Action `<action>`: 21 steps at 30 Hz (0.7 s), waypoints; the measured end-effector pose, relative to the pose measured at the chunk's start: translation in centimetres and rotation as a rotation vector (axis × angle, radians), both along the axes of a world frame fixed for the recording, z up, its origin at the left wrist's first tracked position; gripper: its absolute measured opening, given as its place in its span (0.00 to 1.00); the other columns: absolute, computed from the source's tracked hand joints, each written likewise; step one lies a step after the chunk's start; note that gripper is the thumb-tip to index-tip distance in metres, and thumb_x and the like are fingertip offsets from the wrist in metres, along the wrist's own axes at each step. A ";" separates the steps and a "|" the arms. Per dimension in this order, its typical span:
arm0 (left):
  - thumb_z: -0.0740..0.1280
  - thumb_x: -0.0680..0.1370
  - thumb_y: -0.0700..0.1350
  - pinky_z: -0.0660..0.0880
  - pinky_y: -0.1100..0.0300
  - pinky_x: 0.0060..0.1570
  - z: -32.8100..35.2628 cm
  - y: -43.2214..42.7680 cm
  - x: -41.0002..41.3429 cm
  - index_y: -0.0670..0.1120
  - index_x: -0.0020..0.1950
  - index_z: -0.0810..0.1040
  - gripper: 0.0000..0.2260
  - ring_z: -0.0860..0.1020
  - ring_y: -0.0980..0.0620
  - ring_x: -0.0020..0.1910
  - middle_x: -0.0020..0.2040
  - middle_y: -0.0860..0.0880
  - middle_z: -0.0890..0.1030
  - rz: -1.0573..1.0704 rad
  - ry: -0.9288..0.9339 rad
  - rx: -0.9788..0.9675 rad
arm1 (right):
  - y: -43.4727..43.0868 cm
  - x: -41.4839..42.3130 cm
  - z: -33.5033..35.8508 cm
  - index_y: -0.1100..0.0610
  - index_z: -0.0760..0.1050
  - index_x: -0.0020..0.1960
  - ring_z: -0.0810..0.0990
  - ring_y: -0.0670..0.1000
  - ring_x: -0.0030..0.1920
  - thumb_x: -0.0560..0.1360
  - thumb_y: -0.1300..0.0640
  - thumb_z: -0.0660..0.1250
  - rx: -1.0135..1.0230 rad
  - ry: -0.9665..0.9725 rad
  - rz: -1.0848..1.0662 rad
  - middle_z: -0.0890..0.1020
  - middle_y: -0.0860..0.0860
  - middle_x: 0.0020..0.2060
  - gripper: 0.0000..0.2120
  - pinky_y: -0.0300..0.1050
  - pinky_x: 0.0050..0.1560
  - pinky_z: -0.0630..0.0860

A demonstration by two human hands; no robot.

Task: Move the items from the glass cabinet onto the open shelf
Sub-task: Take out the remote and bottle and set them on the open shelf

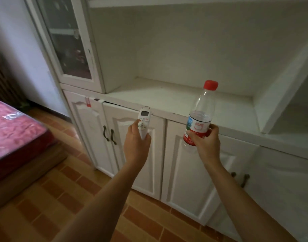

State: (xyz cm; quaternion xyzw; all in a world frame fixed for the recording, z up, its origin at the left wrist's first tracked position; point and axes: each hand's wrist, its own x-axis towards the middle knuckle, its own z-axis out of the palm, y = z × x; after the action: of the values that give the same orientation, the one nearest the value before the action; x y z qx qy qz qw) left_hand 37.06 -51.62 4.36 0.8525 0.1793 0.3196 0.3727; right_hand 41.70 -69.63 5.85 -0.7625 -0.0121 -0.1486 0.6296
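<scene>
Upper left of frame: glass cabinet (71,44), door looks closed; behind the pane we make out only dim reddish shapes, can't ID them. Centre-left: our left hand (136,145) is wrapped round the lower end of a white remote (144,122), thumb on the buttons, screen end pointing up, just short of the shelf edge. Remote prob. light, rigid, smooth plastic; grip low on the body seems fine. Centre-right: our right hand (204,144) is closed round the labelled lower part of a clear bottle (200,116) w/ red cap, upright, held just in front of the open shelf (167,98), not yet set down. Bottle looks only partly filled, so lightish; thin walls may give if squeezed. Bottle base hidden by fingers. Far right of frame is cut off & blurry.
</scene>
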 end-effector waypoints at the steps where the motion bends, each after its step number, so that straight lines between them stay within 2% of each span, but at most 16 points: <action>1: 0.66 0.74 0.42 0.75 0.53 0.50 -0.1 0.8 -0.2 0.46 0.68 0.63 0.24 0.75 0.44 0.58 0.64 0.44 0.73 0.009 -0.001 0.009 | 0.8 0.1 0.0 0.60 0.65 0.61 0.76 0.53 0.55 0.65 0.59 0.75 0.005 0.003 0.020 0.76 0.56 0.58 0.29 0.43 0.52 0.72; 5: 0.66 0.74 0.42 0.73 0.56 0.47 0.1 3.3 -0.1 0.46 0.68 0.63 0.23 0.74 0.44 0.58 0.64 0.43 0.72 0.051 -0.003 -0.017 | 3.1 0.6 0.3 0.59 0.65 0.61 0.75 0.51 0.53 0.65 0.60 0.75 0.030 0.002 0.073 0.76 0.56 0.59 0.29 0.43 0.52 0.72; 11: 0.66 0.74 0.42 0.78 0.50 0.51 -0.4 4.2 2.4 0.45 0.67 0.64 0.23 0.75 0.43 0.57 0.63 0.42 0.74 0.041 -0.014 -0.005 | 4.0 3.0 0.4 0.59 0.65 0.61 0.74 0.49 0.52 0.66 0.59 0.74 0.020 0.001 0.097 0.75 0.54 0.58 0.28 0.44 0.53 0.72; 18: 0.66 0.74 0.43 0.75 0.54 0.46 -0.8 6.0 9.4 0.47 0.67 0.64 0.22 0.76 0.44 0.56 0.62 0.45 0.74 0.036 0.004 -0.024 | 5.8 9.6 0.7 0.58 0.65 0.60 0.75 0.48 0.51 0.65 0.59 0.74 0.007 -0.023 0.121 0.74 0.48 0.52 0.28 0.42 0.51 0.72; 21: 0.66 0.74 0.42 0.75 0.53 0.48 -0.2 7.5 14.2 0.46 0.67 0.65 0.22 0.76 0.44 0.56 0.62 0.45 0.74 0.016 -0.011 -0.035 | 6.8 13.8 0.9 0.57 0.66 0.60 0.75 0.47 0.50 0.65 0.58 0.75 -0.012 -0.042 0.120 0.74 0.47 0.52 0.28 0.41 0.50 0.72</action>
State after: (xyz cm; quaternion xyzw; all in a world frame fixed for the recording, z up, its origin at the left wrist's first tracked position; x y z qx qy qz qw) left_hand 51.22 -44.15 4.14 0.8427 0.1898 0.3241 0.3858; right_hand 55.52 -62.79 6.77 -0.7610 -0.0718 -0.1265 0.6323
